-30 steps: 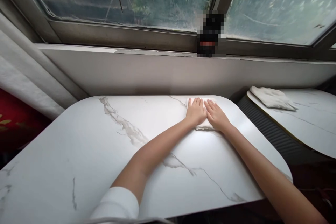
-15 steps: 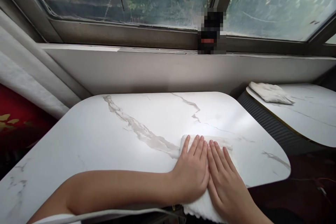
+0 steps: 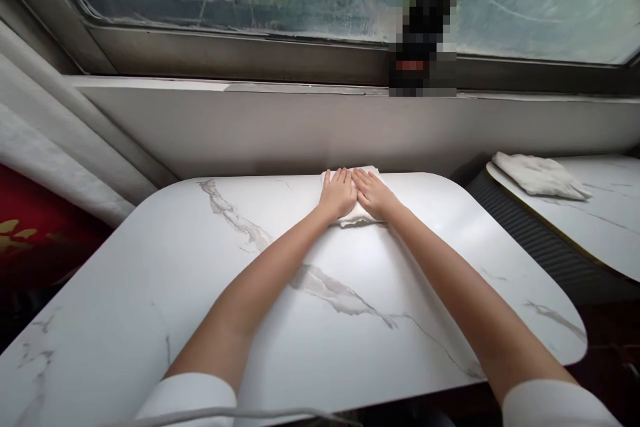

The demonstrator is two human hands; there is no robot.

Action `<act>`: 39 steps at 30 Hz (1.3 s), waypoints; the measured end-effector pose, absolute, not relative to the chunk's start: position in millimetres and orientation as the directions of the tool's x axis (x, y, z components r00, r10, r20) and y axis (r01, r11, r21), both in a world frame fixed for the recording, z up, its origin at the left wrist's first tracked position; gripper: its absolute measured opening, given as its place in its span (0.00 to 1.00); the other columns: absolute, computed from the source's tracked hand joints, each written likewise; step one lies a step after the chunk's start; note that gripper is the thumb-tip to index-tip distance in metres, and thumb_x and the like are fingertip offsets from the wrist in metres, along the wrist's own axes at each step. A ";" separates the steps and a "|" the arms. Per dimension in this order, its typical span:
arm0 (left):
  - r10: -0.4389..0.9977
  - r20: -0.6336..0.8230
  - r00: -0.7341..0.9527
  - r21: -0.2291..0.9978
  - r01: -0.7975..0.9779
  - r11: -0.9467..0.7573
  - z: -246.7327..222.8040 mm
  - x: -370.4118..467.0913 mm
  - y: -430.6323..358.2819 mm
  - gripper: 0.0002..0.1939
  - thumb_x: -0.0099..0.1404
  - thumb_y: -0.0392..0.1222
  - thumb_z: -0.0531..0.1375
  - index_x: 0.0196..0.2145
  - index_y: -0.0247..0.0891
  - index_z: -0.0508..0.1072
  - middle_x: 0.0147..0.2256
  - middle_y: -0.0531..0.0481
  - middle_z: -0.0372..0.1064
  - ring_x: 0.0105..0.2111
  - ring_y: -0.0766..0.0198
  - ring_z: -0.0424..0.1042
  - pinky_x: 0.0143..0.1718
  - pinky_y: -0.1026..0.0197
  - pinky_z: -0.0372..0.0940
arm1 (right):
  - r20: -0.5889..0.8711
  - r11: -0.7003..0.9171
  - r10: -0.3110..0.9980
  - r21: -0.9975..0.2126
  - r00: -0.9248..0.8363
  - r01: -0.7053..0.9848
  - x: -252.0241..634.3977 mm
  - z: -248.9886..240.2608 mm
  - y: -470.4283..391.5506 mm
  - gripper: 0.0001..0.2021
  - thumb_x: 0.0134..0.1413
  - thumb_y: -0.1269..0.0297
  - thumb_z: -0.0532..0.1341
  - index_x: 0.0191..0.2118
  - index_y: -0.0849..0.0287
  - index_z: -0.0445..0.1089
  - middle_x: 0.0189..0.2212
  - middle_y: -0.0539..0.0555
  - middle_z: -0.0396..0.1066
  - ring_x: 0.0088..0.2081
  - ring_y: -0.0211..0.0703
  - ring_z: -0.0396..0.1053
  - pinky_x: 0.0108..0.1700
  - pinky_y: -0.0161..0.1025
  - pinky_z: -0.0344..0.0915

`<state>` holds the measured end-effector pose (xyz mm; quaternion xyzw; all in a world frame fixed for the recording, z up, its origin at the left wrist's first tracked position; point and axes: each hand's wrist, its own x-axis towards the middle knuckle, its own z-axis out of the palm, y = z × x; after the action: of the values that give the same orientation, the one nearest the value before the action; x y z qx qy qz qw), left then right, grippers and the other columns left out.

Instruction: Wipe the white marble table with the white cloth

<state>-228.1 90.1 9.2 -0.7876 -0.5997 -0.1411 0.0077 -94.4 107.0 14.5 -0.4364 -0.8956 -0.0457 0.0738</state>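
Observation:
A folded white cloth (image 3: 361, 216) lies flat at the far edge of the white marble-patterned table (image 3: 210, 293). My left hand (image 3: 339, 194) presses on its left part, palm down with the fingers stretched out. Beside it, my right hand (image 3: 373, 193) lies flat on the cloth too, fingers extended and angled to the left. The two hands touch or nearly touch at their inner sides. Both arms reach forward across the tabletop. Most of the cloth's middle is hidden under the hands.
A second marble-patterned table (image 3: 615, 213) stands to the right, with another white cloth (image 3: 543, 177) on its corner. Behind the table run a low wall (image 3: 250, 127) and a window. A pale curtain (image 3: 65, 140) and a red fabric (image 3: 45, 227) are at the left.
Both hands have slid the cloth away from the near edge to the table's far edge, slightly leftward. The arms are now stretched out, and the view has shifted a little.

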 end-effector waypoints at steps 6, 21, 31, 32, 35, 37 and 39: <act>0.950 0.224 0.219 0.171 0.951 -0.259 10.3 -227.1 74.9 0.27 0.70 0.39 0.39 0.63 0.25 0.53 0.64 0.39 0.47 0.64 0.57 0.45 0.64 0.48 0.36 | 0.207 0.586 0.790 0.021 -0.577 0.810 -94.0 12.8 91.6 0.27 0.61 0.67 0.43 0.63 0.76 0.51 0.64 0.67 0.48 0.65 0.51 0.45 0.64 0.50 0.44; 0.838 0.174 0.517 0.212 0.811 -0.545 19.9 -259.0 -153.9 0.27 0.72 0.41 0.39 0.64 0.26 0.48 0.65 0.40 0.42 0.66 0.58 0.35 0.65 0.47 0.32 | 0.361 0.630 0.684 0.145 -0.634 0.763 -104.6 16.4 -160.7 0.33 0.55 0.68 0.48 0.64 0.82 0.44 0.62 0.74 0.50 0.65 0.67 0.38 0.61 0.66 0.45; 0.967 0.192 0.168 0.204 0.957 -0.207 12.5 -326.2 3.4 0.26 0.71 0.39 0.37 0.63 0.30 0.54 0.64 0.44 0.48 0.64 0.61 0.45 0.64 0.50 0.37 | 0.228 0.668 0.733 -0.061 -0.641 0.742 -194.1 13.4 23.3 0.30 0.59 0.65 0.43 0.63 0.79 0.50 0.64 0.67 0.49 0.65 0.54 0.43 0.65 0.53 0.42; 0.968 0.201 0.152 0.200 0.961 -0.193 12.0 -334.4 21.2 0.25 0.71 0.38 0.37 0.63 0.31 0.55 0.64 0.44 0.49 0.64 0.61 0.46 0.64 0.50 0.37 | 0.220 0.661 0.740 -0.063 -0.635 0.748 -203.9 13.4 41.8 0.30 0.59 0.65 0.43 0.64 0.78 0.49 0.64 0.67 0.48 0.65 0.54 0.43 0.65 0.53 0.42; 0.970 0.213 0.119 0.196 0.967 -0.161 11.0 -353.5 63.2 0.25 0.71 0.39 0.38 0.62 0.34 0.56 0.63 0.45 0.51 0.64 0.62 0.48 0.64 0.49 0.38 | 0.212 0.641 0.758 -0.061 -0.618 0.765 -226.8 12.6 83.0 0.30 0.59 0.66 0.43 0.63 0.79 0.49 0.64 0.68 0.48 0.65 0.55 0.44 0.64 0.52 0.41; 0.970 0.217 0.110 0.187 0.971 -0.152 10.9 -360.1 79.2 0.24 0.71 0.39 0.38 0.62 0.35 0.56 0.63 0.45 0.52 0.63 0.61 0.49 0.63 0.49 0.39 | 0.221 0.636 0.760 -0.060 -0.611 0.770 -234.8 11.6 97.6 0.30 0.58 0.67 0.44 0.63 0.80 0.49 0.64 0.69 0.49 0.65 0.55 0.45 0.64 0.52 0.42; 0.969 0.224 0.109 0.171 0.974 -0.149 11.0 -361.9 85.3 0.24 0.71 0.39 0.38 0.62 0.35 0.56 0.63 0.45 0.52 0.63 0.61 0.49 0.63 0.49 0.39 | 0.238 0.639 0.755 -0.058 -0.611 0.767 -236.9 10.8 102.7 0.29 0.59 0.67 0.44 0.63 0.81 0.50 0.63 0.69 0.50 0.65 0.55 0.46 0.64 0.51 0.41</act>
<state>-361.9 85.3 11.0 -0.7445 -0.6523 -0.1419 0.0096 -236.9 102.7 10.8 -0.4242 -0.8971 -0.0247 0.1210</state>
